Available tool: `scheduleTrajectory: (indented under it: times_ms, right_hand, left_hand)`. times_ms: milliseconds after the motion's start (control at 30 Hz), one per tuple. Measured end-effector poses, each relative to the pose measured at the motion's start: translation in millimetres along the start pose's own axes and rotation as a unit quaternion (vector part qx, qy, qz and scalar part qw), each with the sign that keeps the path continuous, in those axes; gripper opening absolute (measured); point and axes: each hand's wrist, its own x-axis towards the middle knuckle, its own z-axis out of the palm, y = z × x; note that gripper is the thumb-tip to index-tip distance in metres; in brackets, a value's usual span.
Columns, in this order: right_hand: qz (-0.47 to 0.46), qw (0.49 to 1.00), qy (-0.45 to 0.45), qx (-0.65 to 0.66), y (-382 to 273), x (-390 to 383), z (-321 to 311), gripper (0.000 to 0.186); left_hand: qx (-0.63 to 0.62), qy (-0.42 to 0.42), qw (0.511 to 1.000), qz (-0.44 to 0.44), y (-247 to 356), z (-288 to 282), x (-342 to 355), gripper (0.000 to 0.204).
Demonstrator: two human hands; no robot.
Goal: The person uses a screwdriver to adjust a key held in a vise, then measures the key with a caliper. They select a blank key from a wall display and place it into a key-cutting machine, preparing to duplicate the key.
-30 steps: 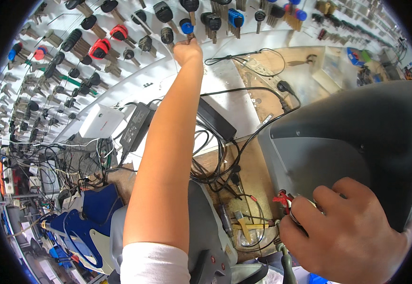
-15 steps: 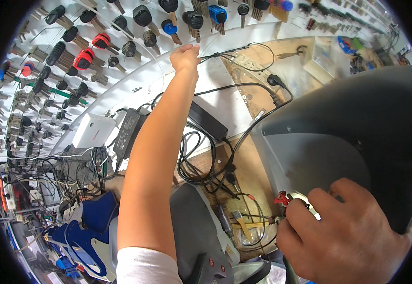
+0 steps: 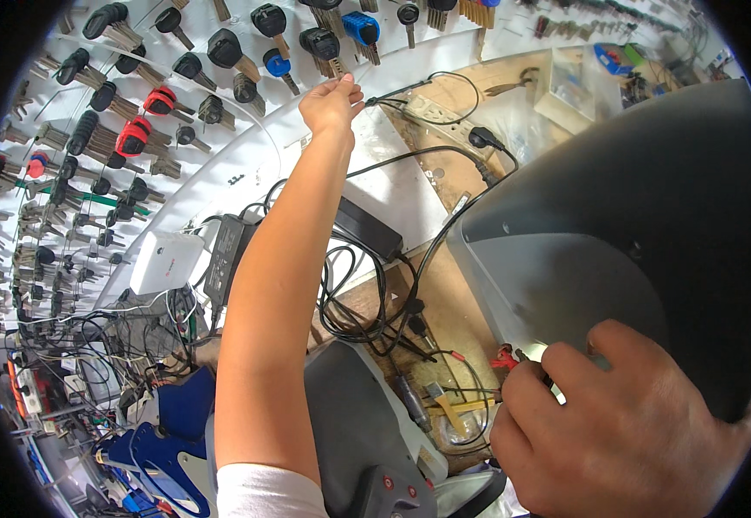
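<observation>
My left hand (image 3: 331, 105) reaches far forward to the wall of hanging key blanks. Its fingers are closed in a pinch just below a bunch of black-headed key blanks (image 3: 320, 41); whatever they hold is too small to make out. Close by hang a blue-headed key blank (image 3: 278, 64) and a thick blue-headed bunch (image 3: 361, 29). At the lower right my right hand (image 3: 613, 423) is closed with bent fingers. A small red piece with a dark part (image 3: 504, 356) sticks out by its fingertips, its kind unclear; the palm side is hidden.
A large dark grey machine housing (image 3: 600, 207) fills the right side. Black power adapters (image 3: 367, 230) and coiled cables (image 3: 350, 319) lie on the bench, beside a white router-like box (image 3: 168, 262). A grey-and-blue machine (image 3: 177, 432) stands lower left, with a brush (image 3: 446, 410) nearby.
The whole view has shifted slightly, so most things sit a little farther left. My left hand stays by the keys with its fingers now more bunched; my right hand keeps its closed pose.
</observation>
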Motion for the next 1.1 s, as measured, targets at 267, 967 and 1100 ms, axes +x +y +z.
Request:
scheduleTrajectory:
  times_ms: [267, 967, 1100]
  right_hand:
    - [0.033, 0.999, -0.012, -0.004, -8, -1, 12, 0.008]
    - [-0.030, 0.999, -0.043, -0.014, 4, -8, -13, 0.004]
    - [-0.030, 0.997, -0.072, -0.016, 4, -7, -17, 0.003]
  left_hand:
    - [-0.027, 0.004, 1.000, 0.014, -4, 6, -2, 0.012]
    - [-0.028, -0.017, 0.999, -0.014, -4, 1, 0, 0.016]
    - [-0.031, -0.016, 0.999, -0.019, -5, -3, 2, 0.020]
